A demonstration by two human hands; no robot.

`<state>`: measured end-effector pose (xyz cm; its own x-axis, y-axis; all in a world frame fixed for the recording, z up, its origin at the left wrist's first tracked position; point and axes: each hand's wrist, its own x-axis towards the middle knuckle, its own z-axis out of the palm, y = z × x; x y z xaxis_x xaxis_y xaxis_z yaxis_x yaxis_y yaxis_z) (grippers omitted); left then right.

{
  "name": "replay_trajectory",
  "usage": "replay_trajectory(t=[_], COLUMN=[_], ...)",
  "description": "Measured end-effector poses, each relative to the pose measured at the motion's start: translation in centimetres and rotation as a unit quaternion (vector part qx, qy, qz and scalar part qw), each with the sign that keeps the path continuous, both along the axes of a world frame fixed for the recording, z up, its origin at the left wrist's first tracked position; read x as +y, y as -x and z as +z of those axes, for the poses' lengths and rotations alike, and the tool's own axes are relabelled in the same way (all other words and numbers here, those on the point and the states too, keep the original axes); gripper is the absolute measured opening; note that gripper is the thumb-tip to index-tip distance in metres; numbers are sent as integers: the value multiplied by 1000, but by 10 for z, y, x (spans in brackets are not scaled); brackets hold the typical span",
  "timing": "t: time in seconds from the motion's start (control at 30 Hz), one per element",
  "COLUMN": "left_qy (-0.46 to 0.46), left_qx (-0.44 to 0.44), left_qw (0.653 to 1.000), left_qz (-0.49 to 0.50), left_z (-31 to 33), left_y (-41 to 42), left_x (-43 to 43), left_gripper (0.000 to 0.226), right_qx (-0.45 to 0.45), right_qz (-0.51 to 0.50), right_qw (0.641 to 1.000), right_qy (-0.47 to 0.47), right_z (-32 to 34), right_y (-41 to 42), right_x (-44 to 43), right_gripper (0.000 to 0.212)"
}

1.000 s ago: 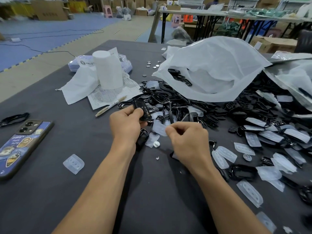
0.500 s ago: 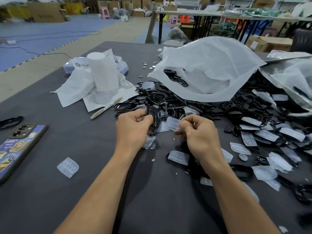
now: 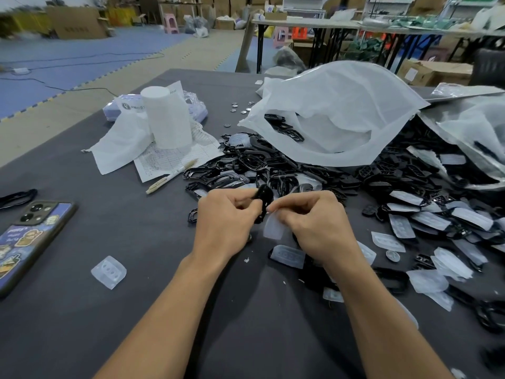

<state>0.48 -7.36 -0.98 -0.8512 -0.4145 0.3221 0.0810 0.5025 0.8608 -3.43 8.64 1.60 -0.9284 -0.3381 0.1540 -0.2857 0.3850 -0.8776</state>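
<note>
My left hand (image 3: 226, 222) grips a black plastic shell (image 3: 263, 199), held upright above the dark table (image 3: 136, 310). My right hand (image 3: 314, 222) pinches a translucent white rubber pad (image 3: 273, 228) right against that shell; the two hands nearly touch. A heap of black shells (image 3: 273, 170) lies just beyond my hands. Several more translucent pads (image 3: 437, 222) are scattered on the right, and one pad (image 3: 108, 272) lies alone on the left.
A phone (image 3: 30, 236) lies at the left edge, a black band (image 3: 16, 196) behind it. A white paper roll (image 3: 166, 116), printed sheet (image 3: 175, 157) and pen (image 3: 170, 176) sit far left. White plastic bags (image 3: 341, 110) cover the far right. Small metal discs (image 3: 240, 108) lie behind.
My right hand has picked a translucent pad off the table and brought it up to the black shell. My left hand has turned the shell upright and raised it.
</note>
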Motion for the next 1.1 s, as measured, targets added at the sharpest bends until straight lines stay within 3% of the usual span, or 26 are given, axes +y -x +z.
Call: replay_trajectory(t=[0.07,0.17,0.37,0.57,0.83,1.1], left_qy=[20,16,-102,-193,-296,-333], left_qx=[13,11,1,-3,-18,-21], left_qw=[999,998,992,976,945,929], left_qz=[-30,-62,-69,-104,-136,-160], left_z=[1,3,0,2,8,12], left_y=[-3,-4,1,-1,-3,-5], left_x=[5,11,16,19,20,17], left_gripper=[19,38,16,16,20,16], right_qx=[10,40,155,224,203,194], right_qz=[-10,-45,-128,-197,-192,-178], right_qw=[1000,997,980,954,959,964], right_qy=[20,49,10,21,34,38], right_z=[0,-2,-8,-9,-15,-13], right_y=[-1,-4,-10,-14,-9,-9], right_x=[-1,-4,-12,-19,-17,-16], right_gripper=[31,23,10,15,16,19])
